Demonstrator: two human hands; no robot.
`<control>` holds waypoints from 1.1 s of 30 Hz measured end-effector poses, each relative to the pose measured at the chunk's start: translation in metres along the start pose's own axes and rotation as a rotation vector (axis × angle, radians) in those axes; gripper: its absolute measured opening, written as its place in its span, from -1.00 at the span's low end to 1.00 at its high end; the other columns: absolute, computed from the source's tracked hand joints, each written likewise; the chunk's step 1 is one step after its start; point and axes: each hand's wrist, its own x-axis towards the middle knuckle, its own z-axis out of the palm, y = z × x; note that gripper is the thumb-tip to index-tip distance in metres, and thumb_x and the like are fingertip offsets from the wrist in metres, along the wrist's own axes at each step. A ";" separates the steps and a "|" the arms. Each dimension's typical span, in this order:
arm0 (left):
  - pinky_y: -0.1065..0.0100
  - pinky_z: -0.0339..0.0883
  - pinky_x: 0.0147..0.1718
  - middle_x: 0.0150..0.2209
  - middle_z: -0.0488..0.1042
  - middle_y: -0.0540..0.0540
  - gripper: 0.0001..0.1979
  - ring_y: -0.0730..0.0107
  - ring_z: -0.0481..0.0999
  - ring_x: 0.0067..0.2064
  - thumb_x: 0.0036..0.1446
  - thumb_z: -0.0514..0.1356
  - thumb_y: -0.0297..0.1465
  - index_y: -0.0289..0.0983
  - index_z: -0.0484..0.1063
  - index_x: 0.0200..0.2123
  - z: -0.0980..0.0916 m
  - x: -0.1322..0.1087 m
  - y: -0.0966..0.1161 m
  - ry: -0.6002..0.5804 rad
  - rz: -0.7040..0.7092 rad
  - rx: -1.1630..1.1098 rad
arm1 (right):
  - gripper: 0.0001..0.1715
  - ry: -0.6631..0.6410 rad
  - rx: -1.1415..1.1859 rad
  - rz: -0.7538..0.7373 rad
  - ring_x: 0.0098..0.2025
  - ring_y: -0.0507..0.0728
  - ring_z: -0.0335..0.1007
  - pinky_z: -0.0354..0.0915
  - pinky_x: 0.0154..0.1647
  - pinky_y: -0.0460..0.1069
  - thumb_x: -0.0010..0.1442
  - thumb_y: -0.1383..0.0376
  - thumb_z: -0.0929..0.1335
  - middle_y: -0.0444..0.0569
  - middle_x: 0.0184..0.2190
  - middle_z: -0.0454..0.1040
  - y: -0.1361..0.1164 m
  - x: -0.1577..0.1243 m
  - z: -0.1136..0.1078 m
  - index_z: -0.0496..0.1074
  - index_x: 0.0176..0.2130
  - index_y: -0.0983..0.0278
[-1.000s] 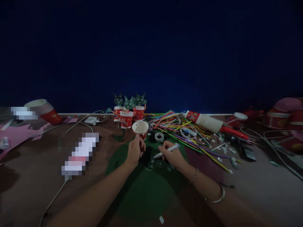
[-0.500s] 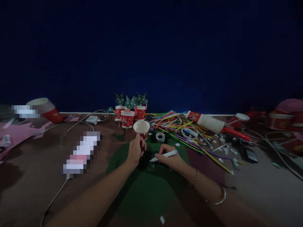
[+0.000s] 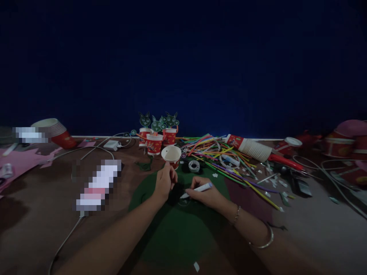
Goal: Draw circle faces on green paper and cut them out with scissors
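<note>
My right hand (image 3: 205,191) grips a white marker (image 3: 199,188) with a bluish end, its tip pointing left and down to a dark green sheet (image 3: 174,236). Faint pale lines (image 3: 184,203) show on the green just below the tip. To the left, my left hand (image 3: 166,180) rests with curled fingers over a dark patch; what they hold, if anything, is hidden. Directly beyond that hand stands a red paper cup (image 3: 171,153) with a white inside and a small dark hole in its wall. A roll of tape (image 3: 194,165) lies to the cup's right.
Several red cups with green cat-like paper heads (image 3: 155,143) stand behind. Colourful pipe cleaners or straws (image 3: 209,147), a stack of cups (image 3: 249,148), red-handled scissors (image 3: 286,162) and paper scraps lie right. A blurred-out phone (image 3: 99,185) with a cable and a white charger (image 3: 112,145) lie left.
The marker's tip and my right hand have shifted slightly left, and the marker's far end has dipped a little. My left hand has stayed in place.
</note>
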 end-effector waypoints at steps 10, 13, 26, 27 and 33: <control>0.51 -0.23 -0.83 -0.76 0.23 0.05 -0.47 0.64 0.07 -0.81 0.14 -0.07 -0.05 -0.26 0.09 -0.73 -0.001 0.001 -0.001 -0.008 0.012 -0.008 | -0.74 0.024 -0.023 0.010 -0.65 -0.07 0.07 0.00 -0.66 -0.18 -0.07 0.23 0.40 -0.24 -0.71 0.28 -0.002 0.000 0.001 0.24 -0.58 0.28; 0.51 -0.22 -0.83 -0.76 0.23 0.05 -0.47 0.63 0.07 -0.81 0.15 -0.08 -0.06 -0.26 0.09 -0.73 -0.001 0.001 -0.001 -0.006 0.014 -0.002 | -0.74 0.033 -0.031 0.019 -0.65 -0.07 0.06 -0.01 -0.66 -0.18 -0.06 0.23 0.38 -0.24 -0.71 0.26 -0.002 0.000 0.001 0.23 -0.57 0.27; 0.52 -0.21 -0.83 -0.76 0.22 0.06 -0.48 0.64 0.07 -0.80 0.14 -0.06 -0.05 -0.26 0.09 -0.73 0.000 0.000 0.000 0.000 0.006 -0.017 | -0.79 0.075 -0.049 0.042 -0.67 -0.07 0.02 -0.03 -0.67 -0.17 -0.12 0.28 0.34 -0.27 -0.74 0.19 -0.006 0.000 0.001 0.18 -0.61 0.25; 0.53 -0.21 -0.83 -0.76 0.22 0.06 -0.48 0.64 0.06 -0.80 0.14 -0.06 -0.06 -0.26 0.09 -0.73 0.000 0.000 0.000 0.001 0.006 -0.016 | -0.79 0.079 -0.052 0.039 -0.67 -0.07 0.03 -0.03 -0.67 -0.17 -0.12 0.28 0.34 -0.27 -0.74 0.19 -0.006 0.000 0.001 0.18 -0.61 0.25; 0.52 -0.21 -0.84 -0.76 0.23 0.06 -0.48 0.64 0.07 -0.80 0.15 -0.08 -0.07 -0.26 0.09 -0.73 -0.001 0.000 -0.001 0.002 0.014 -0.012 | -0.78 0.068 -0.008 0.035 -0.67 -0.06 0.05 -0.02 -0.67 -0.16 -0.11 0.26 0.35 -0.25 -0.74 0.22 -0.005 0.001 0.000 0.19 -0.61 0.24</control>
